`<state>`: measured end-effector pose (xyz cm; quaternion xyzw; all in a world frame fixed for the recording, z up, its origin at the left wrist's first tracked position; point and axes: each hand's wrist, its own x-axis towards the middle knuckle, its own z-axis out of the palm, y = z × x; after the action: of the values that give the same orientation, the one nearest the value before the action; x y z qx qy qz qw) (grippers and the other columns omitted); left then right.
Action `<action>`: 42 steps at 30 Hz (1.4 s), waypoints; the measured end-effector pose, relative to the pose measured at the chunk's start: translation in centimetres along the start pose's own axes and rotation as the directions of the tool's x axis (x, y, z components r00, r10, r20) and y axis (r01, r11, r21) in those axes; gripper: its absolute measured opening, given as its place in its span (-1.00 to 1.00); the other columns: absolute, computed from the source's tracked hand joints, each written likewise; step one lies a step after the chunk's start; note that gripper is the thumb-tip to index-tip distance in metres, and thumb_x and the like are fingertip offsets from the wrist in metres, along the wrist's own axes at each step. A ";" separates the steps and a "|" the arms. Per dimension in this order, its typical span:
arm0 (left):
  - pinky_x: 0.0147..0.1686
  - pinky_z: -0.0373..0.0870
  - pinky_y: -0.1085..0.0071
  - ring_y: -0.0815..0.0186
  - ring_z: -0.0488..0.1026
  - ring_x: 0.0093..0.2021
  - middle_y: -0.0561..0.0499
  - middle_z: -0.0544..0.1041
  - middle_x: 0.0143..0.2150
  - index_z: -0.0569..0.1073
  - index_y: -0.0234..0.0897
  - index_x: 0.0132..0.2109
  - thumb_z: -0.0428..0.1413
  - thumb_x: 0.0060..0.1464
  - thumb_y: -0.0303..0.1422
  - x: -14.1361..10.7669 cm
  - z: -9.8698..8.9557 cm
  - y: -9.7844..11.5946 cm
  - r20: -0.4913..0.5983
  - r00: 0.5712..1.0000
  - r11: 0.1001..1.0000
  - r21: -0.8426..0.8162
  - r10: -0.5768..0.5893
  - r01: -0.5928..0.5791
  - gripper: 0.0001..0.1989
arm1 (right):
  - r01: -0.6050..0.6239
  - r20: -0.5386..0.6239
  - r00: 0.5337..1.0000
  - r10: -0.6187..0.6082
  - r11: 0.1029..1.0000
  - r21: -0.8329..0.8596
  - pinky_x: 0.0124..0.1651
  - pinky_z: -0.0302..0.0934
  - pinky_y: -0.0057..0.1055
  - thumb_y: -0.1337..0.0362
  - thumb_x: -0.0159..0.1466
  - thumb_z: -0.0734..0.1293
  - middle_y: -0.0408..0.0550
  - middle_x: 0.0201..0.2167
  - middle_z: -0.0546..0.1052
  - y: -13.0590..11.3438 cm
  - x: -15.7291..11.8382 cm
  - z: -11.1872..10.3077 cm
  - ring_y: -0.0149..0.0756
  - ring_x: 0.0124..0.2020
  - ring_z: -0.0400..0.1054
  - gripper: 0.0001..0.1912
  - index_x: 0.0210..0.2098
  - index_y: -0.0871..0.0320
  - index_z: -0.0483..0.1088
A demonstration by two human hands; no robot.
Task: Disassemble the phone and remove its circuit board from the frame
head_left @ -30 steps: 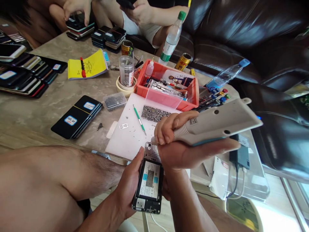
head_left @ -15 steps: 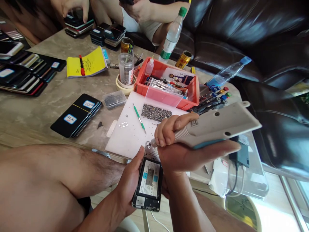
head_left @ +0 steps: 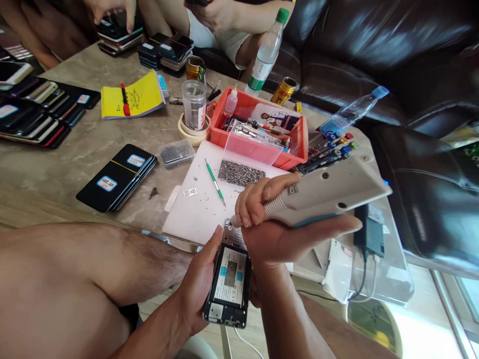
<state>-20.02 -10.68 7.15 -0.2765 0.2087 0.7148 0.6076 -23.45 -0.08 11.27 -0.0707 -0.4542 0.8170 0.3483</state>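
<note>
My left hand (head_left: 198,284) is closed around an opened phone (head_left: 226,284) whose battery and inner frame face up. In my right hand (head_left: 262,224) is a pale grey electric screwdriver (head_left: 325,192), its nose at the phone's far end. The fingers wrap its front part, and the thumb lies stretched out under the body. My right hand hides the bit and part of the phone's upper end. Beyond the phone lies a white mat (head_left: 179,214) bearing a green pen-like tool (head_left: 214,182), a SIM tray (head_left: 190,192) and scattered tiny screws.
A red bin (head_left: 217,130) of tools stands behind the mat, beside a screw-filled tray (head_left: 241,172). Banded phones (head_left: 116,174) lie left; more phones (head_left: 33,109) sit farther left. A bottle (head_left: 264,55) stands behind. Another person's hand (head_left: 116,10) touches a phone stack.
The screwdriver's rear end has shifted slightly left and its nose remains at the phone's far end. The whole view has drifted a little. Both hands keep their hold.
</note>
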 end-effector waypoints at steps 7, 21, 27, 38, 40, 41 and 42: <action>-0.26 0.55 0.20 0.06 0.63 -0.37 -0.25 0.66 -0.35 0.62 -0.44 0.05 -0.24 0.41 0.14 -0.1 0.5 0.1 -0.039 0.999 1.000 -0.018 -0.013 0.013 -0.22 | -0.009 -0.021 1.000 0.009 1.000 0.030 -0.70 -0.05 -0.47 -0.53 0.14 0.32 -0.29 -0.72 0.20 0.2 0.2 -0.4 -0.43 -0.74 0.03 -0.26 -0.50 0.06 0.37; -0.30 0.54 0.23 0.07 0.63 -0.38 -0.27 0.66 -0.35 0.63 -0.45 -0.01 -0.25 0.42 0.13 -0.1 1.0 0.3 -0.072 0.997 1.000 -0.016 -0.013 0.012 -0.22 | -0.028 0.057 0.998 0.026 0.999 0.023 -0.68 0.00 -0.49 -0.45 0.29 0.24 -0.27 -0.67 0.21 -0.4 -0.6 -0.9 -0.43 -0.71 0.06 -0.31 -0.44 0.07 0.39; -0.29 0.53 0.23 0.07 0.62 -0.39 -0.26 0.67 -0.33 0.62 -0.44 0.03 -0.17 0.40 0.13 0.0 0.5 0.2 -0.049 0.999 1.000 -0.031 0.001 -0.003 -0.26 | -0.068 0.046 0.997 0.064 0.994 0.090 -0.68 0.03 -0.50 -0.42 0.24 0.34 -0.28 -0.69 0.24 -0.7 -1.4 -0.9 -0.44 -0.70 0.07 -0.33 -0.45 0.09 0.42; -0.30 0.54 0.23 0.10 0.61 -0.40 -0.20 0.65 -0.35 0.61 -0.43 0.04 -0.17 0.43 0.09 0.1 0.7 0.3 -0.138 0.990 0.999 -0.049 0.005 -0.011 -0.31 | -0.058 0.016 0.998 0.057 0.995 0.086 -0.67 0.04 -0.50 -0.42 0.17 0.41 -0.29 -0.68 0.23 -0.3 -1.4 -0.6 -0.45 -0.70 0.08 -0.34 -0.45 0.10 0.44; -0.31 0.53 0.25 0.12 0.60 -0.41 -0.18 0.64 -0.37 0.61 -0.42 0.02 -0.17 0.44 0.07 0.2 0.6 0.3 -0.144 0.990 0.998 -0.055 0.015 -0.023 -0.32 | -0.064 0.007 0.998 0.064 0.994 0.093 -0.68 0.02 -0.51 -0.41 0.11 0.45 -0.30 -0.69 0.24 -0.1 -1.5 -0.5 -0.46 -0.71 0.08 -0.33 -0.46 0.11 0.45; -0.33 0.53 0.26 0.13 0.60 -0.42 -0.17 0.63 -0.39 0.61 -0.42 0.02 -0.17 0.44 0.06 0.2 0.5 0.2 -0.138 0.990 0.998 -0.057 0.025 -0.033 -0.33 | -0.069 0.008 0.998 0.069 0.993 0.094 -0.69 0.01 -0.51 -0.42 0.09 0.47 -0.29 -0.70 0.25 -0.1 -1.6 -0.5 -0.46 -0.72 0.07 -0.33 -0.47 0.12 0.46; -0.34 0.52 0.27 0.14 0.59 -0.43 -0.16 0.62 -0.40 0.61 -0.42 0.01 -0.16 0.44 0.05 0.2 0.5 0.2 -0.129 0.991 0.997 -0.059 0.035 -0.043 -0.34 | -0.074 0.010 0.997 0.073 0.993 0.096 -0.70 0.00 -0.52 -0.42 0.07 0.47 -0.29 -0.72 0.25 -0.1 -1.6 -0.4 -0.45 -0.73 0.07 -0.32 -0.48 0.12 0.46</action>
<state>-20.30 -10.27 7.40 -0.3362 0.2306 0.7135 0.5698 -22.01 -0.75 10.82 -0.0678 -0.4127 0.8504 0.3193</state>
